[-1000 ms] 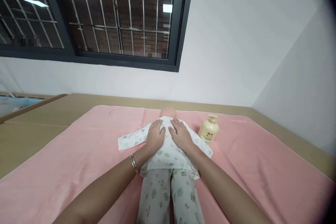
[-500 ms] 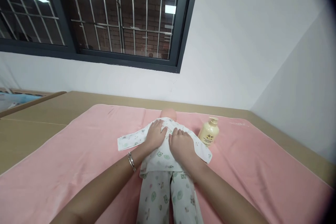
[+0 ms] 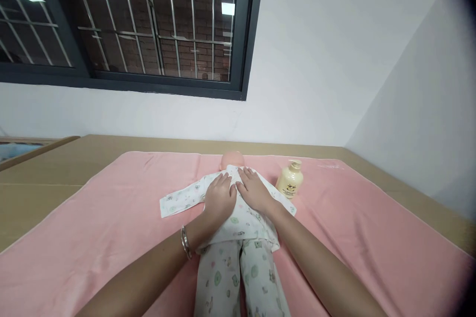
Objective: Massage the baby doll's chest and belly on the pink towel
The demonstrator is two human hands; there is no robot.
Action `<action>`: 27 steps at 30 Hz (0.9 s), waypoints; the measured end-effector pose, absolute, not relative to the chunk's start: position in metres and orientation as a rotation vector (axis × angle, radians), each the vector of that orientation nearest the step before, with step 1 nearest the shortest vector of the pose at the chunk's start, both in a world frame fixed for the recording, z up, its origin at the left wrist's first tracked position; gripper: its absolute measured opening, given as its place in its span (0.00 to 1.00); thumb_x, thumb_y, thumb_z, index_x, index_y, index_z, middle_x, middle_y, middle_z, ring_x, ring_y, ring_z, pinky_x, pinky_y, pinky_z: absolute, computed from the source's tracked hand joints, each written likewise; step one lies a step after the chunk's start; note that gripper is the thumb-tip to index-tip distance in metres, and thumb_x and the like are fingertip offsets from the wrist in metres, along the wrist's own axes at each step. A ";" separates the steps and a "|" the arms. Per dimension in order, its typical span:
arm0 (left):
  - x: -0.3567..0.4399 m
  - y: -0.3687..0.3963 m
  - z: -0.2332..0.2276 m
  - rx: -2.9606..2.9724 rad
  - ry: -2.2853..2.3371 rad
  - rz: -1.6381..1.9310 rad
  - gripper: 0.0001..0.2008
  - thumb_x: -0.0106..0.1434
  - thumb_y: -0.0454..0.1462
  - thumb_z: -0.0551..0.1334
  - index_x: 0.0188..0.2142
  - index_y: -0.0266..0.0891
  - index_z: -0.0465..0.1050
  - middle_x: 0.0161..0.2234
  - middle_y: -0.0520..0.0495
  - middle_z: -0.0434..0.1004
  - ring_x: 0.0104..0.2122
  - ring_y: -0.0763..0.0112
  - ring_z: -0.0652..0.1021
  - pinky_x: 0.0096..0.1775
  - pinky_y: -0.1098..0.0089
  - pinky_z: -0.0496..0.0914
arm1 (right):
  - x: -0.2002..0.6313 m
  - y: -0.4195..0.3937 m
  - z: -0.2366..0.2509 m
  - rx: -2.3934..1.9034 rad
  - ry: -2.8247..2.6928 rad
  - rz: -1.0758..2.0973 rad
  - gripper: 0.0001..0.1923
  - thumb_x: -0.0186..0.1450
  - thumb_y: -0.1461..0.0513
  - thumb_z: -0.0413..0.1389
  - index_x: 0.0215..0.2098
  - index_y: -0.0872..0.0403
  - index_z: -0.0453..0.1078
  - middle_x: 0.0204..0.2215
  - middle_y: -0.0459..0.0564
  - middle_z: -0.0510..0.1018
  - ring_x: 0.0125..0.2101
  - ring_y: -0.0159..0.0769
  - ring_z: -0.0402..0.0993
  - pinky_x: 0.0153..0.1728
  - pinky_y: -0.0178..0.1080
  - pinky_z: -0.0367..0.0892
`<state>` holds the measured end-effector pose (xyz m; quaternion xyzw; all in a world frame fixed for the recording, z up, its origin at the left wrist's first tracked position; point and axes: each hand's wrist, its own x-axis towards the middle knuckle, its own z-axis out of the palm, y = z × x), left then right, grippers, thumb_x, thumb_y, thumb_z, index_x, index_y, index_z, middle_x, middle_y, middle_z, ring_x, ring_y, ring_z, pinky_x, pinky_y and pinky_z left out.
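Note:
A baby doll [image 3: 232,159] in white printed pyjamas [image 3: 238,262] lies on its back on a pink towel [image 3: 111,218], head towards the wall. My left hand [image 3: 220,197] rests flat on the left side of the doll's chest, fingers together, a bracelet on the wrist. My right hand [image 3: 253,190] lies flat on the right side of the chest, beside the left one. Both palms press on the shirt and hold nothing. The doll's left sleeve [image 3: 178,200] is spread out sideways.
A cream pump bottle [image 3: 289,180] stands on the towel just right of the doll's shoulder. The towel covers a tan surface [image 3: 44,183] against a white wall, with a barred window [image 3: 148,25] above. A wall corner is at the right.
My right hand slid back up the chest towards the doll's neck, while my left hand slid slightly down. The view shifted a little to the right.

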<state>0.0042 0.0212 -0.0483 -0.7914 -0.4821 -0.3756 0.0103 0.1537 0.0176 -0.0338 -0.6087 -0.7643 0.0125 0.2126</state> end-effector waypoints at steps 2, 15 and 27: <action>0.002 0.028 -0.048 -2.505 -1.583 -1.147 0.20 0.66 0.38 0.51 0.54 0.31 0.70 0.56 0.36 0.71 0.59 0.52 0.68 0.59 0.52 0.62 | 0.144 0.010 -0.031 -1.728 -2.087 -0.023 0.28 0.71 0.57 0.41 0.65 0.62 0.54 0.63 0.62 0.60 0.64 0.46 0.52 0.62 0.48 0.46; -0.007 0.061 -0.057 -2.581 -1.603 -1.297 0.21 0.66 0.39 0.51 0.54 0.33 0.69 0.56 0.37 0.71 0.59 0.57 0.68 0.61 0.53 0.58 | 0.130 -0.003 -0.025 -1.732 -2.000 -0.096 0.26 0.72 0.55 0.40 0.59 0.63 0.63 0.57 0.63 0.68 0.59 0.47 0.61 0.59 0.44 0.55; -0.006 0.053 -0.050 -2.581 -1.528 -1.265 0.19 0.66 0.39 0.52 0.53 0.35 0.71 0.55 0.40 0.73 0.57 0.56 0.69 0.61 0.53 0.60 | 0.143 0.013 -0.041 -1.663 -1.944 -0.083 0.25 0.71 0.56 0.41 0.62 0.58 0.61 0.61 0.57 0.65 0.62 0.42 0.56 0.63 0.45 0.44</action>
